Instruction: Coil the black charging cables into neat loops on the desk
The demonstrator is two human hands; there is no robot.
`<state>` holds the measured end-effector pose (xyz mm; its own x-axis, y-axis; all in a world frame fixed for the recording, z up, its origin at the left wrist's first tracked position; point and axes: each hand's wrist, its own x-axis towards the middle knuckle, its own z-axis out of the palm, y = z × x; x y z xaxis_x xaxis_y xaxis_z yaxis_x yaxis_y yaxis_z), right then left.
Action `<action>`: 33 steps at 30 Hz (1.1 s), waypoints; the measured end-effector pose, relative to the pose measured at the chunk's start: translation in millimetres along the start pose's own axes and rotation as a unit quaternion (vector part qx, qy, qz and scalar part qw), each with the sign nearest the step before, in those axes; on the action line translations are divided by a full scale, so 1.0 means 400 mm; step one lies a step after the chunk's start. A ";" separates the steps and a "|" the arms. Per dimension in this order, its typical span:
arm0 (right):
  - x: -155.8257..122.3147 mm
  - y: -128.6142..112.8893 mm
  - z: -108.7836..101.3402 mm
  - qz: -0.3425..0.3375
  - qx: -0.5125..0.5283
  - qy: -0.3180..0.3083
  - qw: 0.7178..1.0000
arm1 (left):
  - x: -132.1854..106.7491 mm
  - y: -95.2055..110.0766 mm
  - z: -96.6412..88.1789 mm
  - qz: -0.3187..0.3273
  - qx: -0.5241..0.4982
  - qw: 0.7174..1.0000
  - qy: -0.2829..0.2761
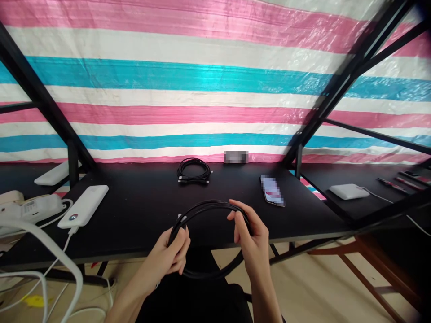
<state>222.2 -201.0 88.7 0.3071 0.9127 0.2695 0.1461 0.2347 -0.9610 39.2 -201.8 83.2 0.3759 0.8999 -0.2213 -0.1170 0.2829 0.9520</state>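
Observation:
Both hands hold one coiled black cable (205,207) as a loop in front of the table's near edge. My left hand (171,255) is closed round the loop's left side, where the cable's plug ends stick up. My right hand (251,237) pinches the right side of the loop with fingers and thumb. A second black cable coil (193,171) lies flat on the black table (141,211) near the back, apart from both hands.
A white power bank (84,205) with a white cord lies at the table's left. A phone (272,190) lies right of centre. Black frame posts (72,163) stand at both sides. Another white device (348,191) rests on the right-hand table. A striped tarp hangs behind.

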 end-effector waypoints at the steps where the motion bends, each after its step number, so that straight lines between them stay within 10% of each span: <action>1: -0.004 -0.006 0.000 -0.007 -0.006 0.011 1.000 | -0.002 0.003 0.002 0.006 -0.003 1.000 -0.004; 19: -0.022 -0.048 0.030 -0.035 -0.057 -0.002 0.998 | -0.047 0.045 -0.033 -0.018 -0.051 0.995 -0.085; 33: -0.016 -0.033 0.031 -0.044 -0.056 0.016 0.997 | -0.047 0.041 -0.055 0.031 -0.075 0.997 0.004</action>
<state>206.5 -205.7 99.0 0.3171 0.8788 0.3566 0.2781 0.2733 -0.9208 9.8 -206.8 98.3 0.3556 0.9199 -0.1655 -0.2763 0.2726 0.9216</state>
